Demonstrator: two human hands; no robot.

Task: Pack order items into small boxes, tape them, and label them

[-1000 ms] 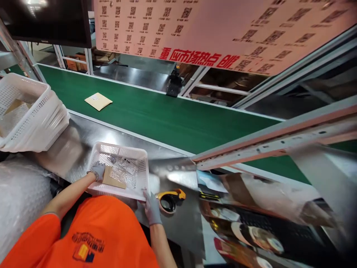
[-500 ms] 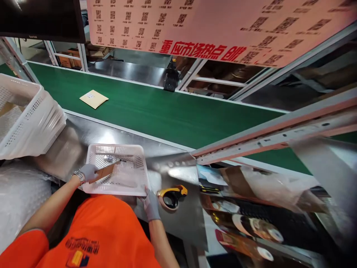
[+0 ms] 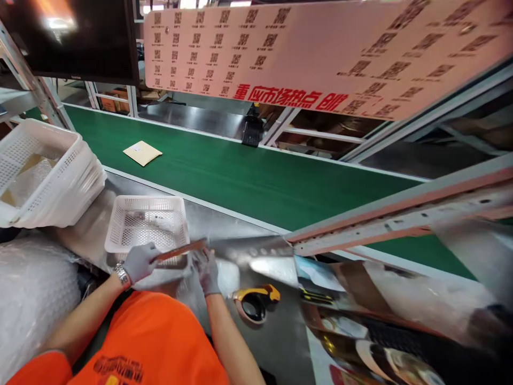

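Observation:
My left hand [image 3: 139, 262], in a grey glove, is closed on one end of a flat brown cardboard-like piece [image 3: 182, 249], seen almost edge-on. At the other end of that piece is my gloved right hand [image 3: 208, 271], its fingers bent and blurred. Clear plastic shows beside those fingers; whether they grip it or the brown piece is unclear. Just beyond my hands, a white perforated basket [image 3: 185, 222] sits on the metal table. Inside it lies a clear plastic packet [image 3: 160, 220] with a small label.
A yellow tape dispenser [image 3: 256, 302] lies right of my hands. Stacked white baskets [image 3: 76, 176] stand at the left, above bubble wrap [image 3: 34, 289]. A green conveyor [image 3: 224, 174] carries a yellowish envelope [image 3: 142, 153]. A metal post [image 3: 360, 214] slants across the right; bottles [image 3: 385, 355] lie below it.
The brown piece has moved out of the basket toward me and right, in my left hand. My right hand has left the basket's rim and come to the piece's far end.

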